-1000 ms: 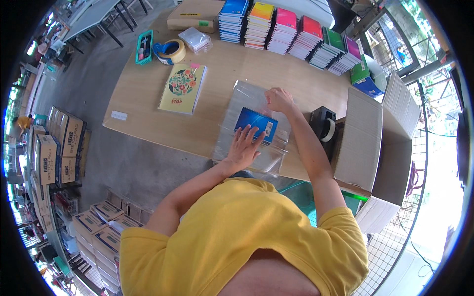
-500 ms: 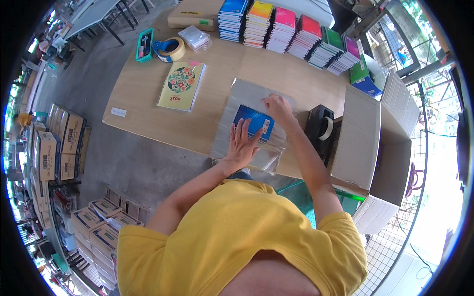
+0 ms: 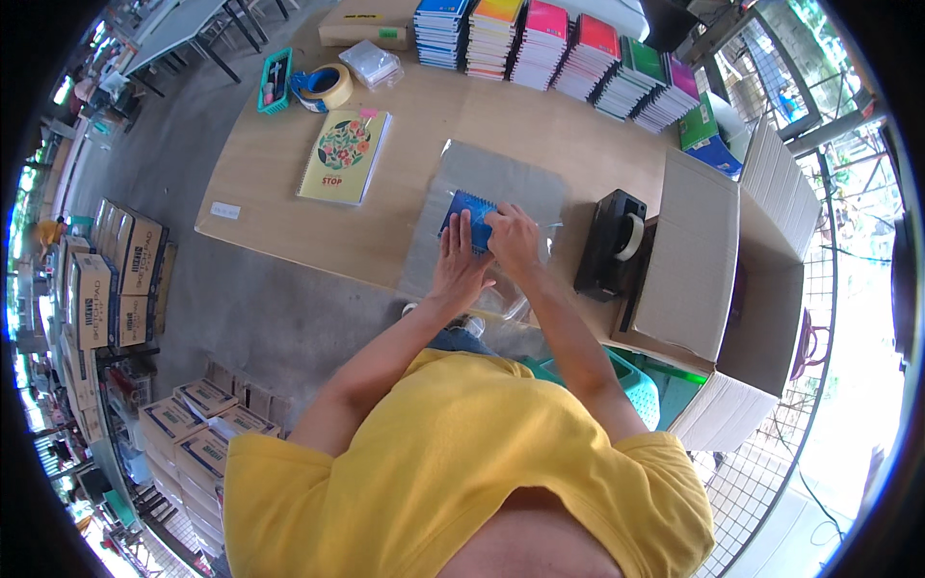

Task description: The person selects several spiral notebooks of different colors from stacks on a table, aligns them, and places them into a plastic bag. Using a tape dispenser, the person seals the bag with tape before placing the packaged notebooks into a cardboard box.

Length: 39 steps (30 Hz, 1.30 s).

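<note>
A small blue spiral notebook (image 3: 469,203) lies on a clear plastic sheet or bag (image 3: 450,171) near the table's front edge. My left hand (image 3: 457,274) rests on the notebook's lower left part, fingers stretched out flat. On its right part, my right hand (image 3: 515,241) presses down with curled fingers close to the left fingertips. Whatever those right fingers pinch, if anything, is too small to make out. Both hands cover much of the cover.
Several stacks of notebooks (image 3: 535,48) line the table's far side. A yellow notebook (image 3: 342,159), tape rolls (image 3: 328,87) and a teal basket (image 3: 274,82) stand left. To the right are a black tape dispenser (image 3: 605,246) and an open cardboard box (image 3: 689,260).
My right hand has moved left and nearer, from beside the notebook's far right corner onto its cover. My left hand stays flat on the notebook. The whole view has shifted slightly.
</note>
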Tool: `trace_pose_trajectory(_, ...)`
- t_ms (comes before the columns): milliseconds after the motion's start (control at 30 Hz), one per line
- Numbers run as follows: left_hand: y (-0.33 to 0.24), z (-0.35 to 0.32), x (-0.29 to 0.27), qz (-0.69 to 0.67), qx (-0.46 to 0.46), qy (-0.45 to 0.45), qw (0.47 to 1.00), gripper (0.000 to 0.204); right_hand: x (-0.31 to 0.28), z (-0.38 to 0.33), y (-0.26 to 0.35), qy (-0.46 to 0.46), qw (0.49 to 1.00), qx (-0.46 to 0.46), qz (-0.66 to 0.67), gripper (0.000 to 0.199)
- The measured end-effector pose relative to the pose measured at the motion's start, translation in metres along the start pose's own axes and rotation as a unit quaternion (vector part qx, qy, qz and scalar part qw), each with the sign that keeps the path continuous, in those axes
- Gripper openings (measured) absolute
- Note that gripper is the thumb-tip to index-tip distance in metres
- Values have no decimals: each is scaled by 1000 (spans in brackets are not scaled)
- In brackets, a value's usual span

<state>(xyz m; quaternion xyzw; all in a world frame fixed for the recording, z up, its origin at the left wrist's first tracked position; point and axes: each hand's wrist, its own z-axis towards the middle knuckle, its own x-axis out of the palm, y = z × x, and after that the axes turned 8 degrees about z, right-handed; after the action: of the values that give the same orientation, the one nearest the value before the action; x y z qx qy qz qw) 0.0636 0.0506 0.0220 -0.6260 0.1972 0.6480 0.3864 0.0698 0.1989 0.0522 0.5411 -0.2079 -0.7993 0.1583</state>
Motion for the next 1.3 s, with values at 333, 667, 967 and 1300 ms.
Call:
trace_pose_trajectory(333,-14,18,22,97,-49,5,994,71,4,-2,4,-2,1000,0,21,11)
trace_pose_trajectory(667,-13,21,28,109,-52,0,993,70,13,-11,12,-6,1000,8,-16,11)
trace_pose_trajectory(967,6,-6,-9,-42,0,-5,999,68,-6,-30,23,75,994,-1,-77,28)
trace_pose_trajectory(1300,68,30,-26,-45,162,29,985,50,12,-57,29,19,996,27,-78,57)
